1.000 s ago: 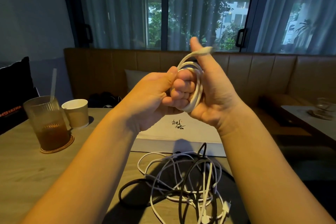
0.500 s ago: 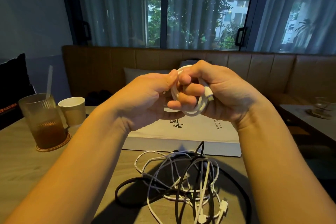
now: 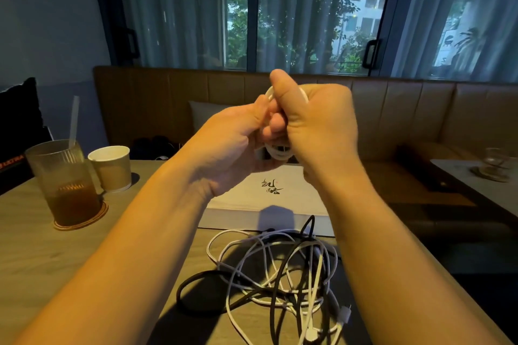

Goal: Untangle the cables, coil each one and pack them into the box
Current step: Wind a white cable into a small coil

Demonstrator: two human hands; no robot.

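Both hands are raised above the table and hold a small coil of white cable [image 3: 277, 152], mostly hidden between them. My left hand [image 3: 229, 148] grips the coil, its fingers curled through the loops. My right hand [image 3: 319, 131] wraps round the coil from the right with the thumb pointing up. Below them a flat white box [image 3: 252, 204] with black calligraphy lies shut on the table. In front of the box sits a tangled pile of white and black cables [image 3: 280, 280], with white plugs at its near right.
A glass of brown drink [image 3: 63, 185] with a straw stands on a coaster at the left, a paper cup [image 3: 112, 168] beside it. A padded bench [image 3: 392, 120] runs behind the wooden table [image 3: 56, 255]. Another table [image 3: 482, 185] with a glass is at the right.
My right hand turned round the coil: its thumb, folded over a moment ago, now points up, and the loose cable end is tucked out of sight. The view shifted slightly.
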